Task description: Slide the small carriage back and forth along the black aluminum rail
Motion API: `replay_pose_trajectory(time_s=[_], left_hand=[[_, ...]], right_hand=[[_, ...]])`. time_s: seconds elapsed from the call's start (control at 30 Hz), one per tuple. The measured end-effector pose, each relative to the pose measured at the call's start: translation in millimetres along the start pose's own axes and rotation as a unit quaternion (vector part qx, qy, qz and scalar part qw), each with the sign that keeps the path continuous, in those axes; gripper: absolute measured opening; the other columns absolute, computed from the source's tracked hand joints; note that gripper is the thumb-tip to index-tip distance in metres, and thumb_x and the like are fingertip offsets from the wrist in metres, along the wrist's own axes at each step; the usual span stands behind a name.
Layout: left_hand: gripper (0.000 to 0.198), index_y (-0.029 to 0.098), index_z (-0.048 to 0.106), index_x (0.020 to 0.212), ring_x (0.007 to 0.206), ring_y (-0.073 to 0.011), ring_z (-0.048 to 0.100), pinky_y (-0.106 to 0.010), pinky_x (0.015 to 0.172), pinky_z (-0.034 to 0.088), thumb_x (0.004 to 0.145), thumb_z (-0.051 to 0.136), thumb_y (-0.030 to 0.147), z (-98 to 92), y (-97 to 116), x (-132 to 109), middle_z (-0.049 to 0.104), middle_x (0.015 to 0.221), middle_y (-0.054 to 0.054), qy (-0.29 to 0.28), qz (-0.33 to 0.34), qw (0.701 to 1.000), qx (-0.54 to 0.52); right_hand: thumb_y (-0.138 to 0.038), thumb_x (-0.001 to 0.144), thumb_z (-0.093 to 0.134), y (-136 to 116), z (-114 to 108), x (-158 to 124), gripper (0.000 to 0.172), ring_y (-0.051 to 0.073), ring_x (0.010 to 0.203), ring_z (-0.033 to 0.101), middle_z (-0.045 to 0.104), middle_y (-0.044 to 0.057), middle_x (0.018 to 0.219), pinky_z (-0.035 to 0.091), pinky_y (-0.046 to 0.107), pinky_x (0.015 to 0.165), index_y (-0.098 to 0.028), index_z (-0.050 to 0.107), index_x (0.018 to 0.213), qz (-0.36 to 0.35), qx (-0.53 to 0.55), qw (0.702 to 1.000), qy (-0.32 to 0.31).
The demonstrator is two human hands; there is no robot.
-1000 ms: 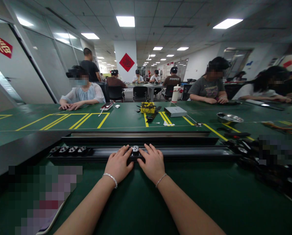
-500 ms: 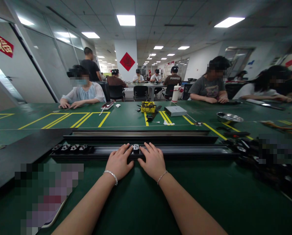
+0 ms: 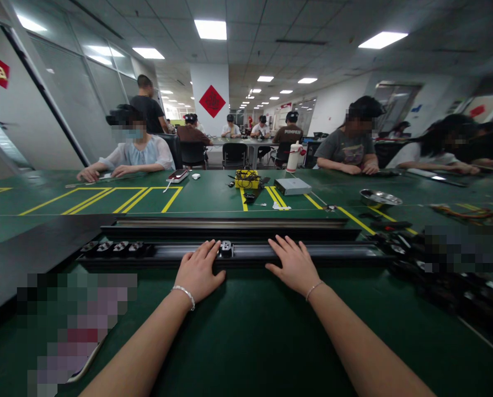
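Observation:
A long black metal rail (image 3: 333,252) lies across the green table in front of me, with a second rail (image 3: 230,229) behind it. A small black-and-white clip part (image 3: 225,248) sits in the near rail's channel. My left hand (image 3: 199,271) rests flat on the rail just left of that part, fingertips beside it, fingers spread. My right hand (image 3: 293,263) lies flat on the rail further right, apart from the part, fingers spread. Several similar clip parts (image 3: 114,247) sit in a row at the rail's left end.
A heap of black parts (image 3: 399,245) lies at the right. A metal bowl (image 3: 379,197), a grey box (image 3: 293,186) and a yellow item (image 3: 246,180) stand further back. Other people sit at the table's far side. A dark panel (image 3: 31,251) lies at left.
My right hand slid to the right along the rail, away from the clip part. My left hand stayed beside the part. The view shifted slightly.

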State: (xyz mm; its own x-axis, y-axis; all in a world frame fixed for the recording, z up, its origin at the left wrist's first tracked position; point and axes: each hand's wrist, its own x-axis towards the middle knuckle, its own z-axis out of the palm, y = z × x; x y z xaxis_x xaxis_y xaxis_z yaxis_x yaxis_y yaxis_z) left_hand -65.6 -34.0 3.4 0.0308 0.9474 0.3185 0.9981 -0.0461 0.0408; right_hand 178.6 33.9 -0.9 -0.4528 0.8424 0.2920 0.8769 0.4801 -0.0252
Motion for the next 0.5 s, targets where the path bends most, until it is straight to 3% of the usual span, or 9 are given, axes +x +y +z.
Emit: replay_pose_trajectory(time_s=[0.2, 0.37, 0.5], left_hand=[[0.068, 0.023, 0.028, 0.132, 0.124, -0.0230, 0.032, -0.040, 0.096, 0.028, 0.071, 0.047, 0.045, 1.7, 2.9, -0.8, 0.029, 0.140, -0.003, 0.023, -0.001, 1.000, 0.001], [0.060, 0.020, 0.034, 0.129, 0.127, -0.0227, 0.026, -0.046, 0.104, 0.013, 0.075, 0.041, 0.045, 4.7, 3.6, -1.3, 0.035, 0.137, -0.004, 0.045, 0.031, 0.998, 0.011], [0.059, 0.019, 0.036, 0.128, 0.125, -0.0213, 0.031, -0.042, 0.103, 0.019, 0.075, 0.040, 0.044, 4.8, 2.3, -0.7, 0.037, 0.135, -0.005, 0.024, 0.043, 0.999, 0.003]], right_hand=[[-0.060, 0.078, 0.032, 10.5, 1.6, -7.1, 0.062, 0.023, 0.123, 0.028, 0.038, 0.004, 0.134, 0.020, 0.042, 0.099, -0.023, 0.038, 0.128, -0.013, -0.003, 0.999, 0.035], [-0.057, 0.081, 0.028, 8.3, 2.3, -6.3, 0.058, 0.022, 0.123, 0.029, 0.039, 0.002, 0.133, 0.021, 0.041, 0.098, -0.023, 0.040, 0.127, -0.009, 0.000, 0.999, 0.045], [-0.056, 0.081, 0.030, 9.0, 2.8, -6.8, 0.058, 0.022, 0.123, 0.029, 0.040, 0.003, 0.133, 0.021, 0.040, 0.098, -0.023, 0.040, 0.127, -0.008, -0.001, 0.999, 0.050]])
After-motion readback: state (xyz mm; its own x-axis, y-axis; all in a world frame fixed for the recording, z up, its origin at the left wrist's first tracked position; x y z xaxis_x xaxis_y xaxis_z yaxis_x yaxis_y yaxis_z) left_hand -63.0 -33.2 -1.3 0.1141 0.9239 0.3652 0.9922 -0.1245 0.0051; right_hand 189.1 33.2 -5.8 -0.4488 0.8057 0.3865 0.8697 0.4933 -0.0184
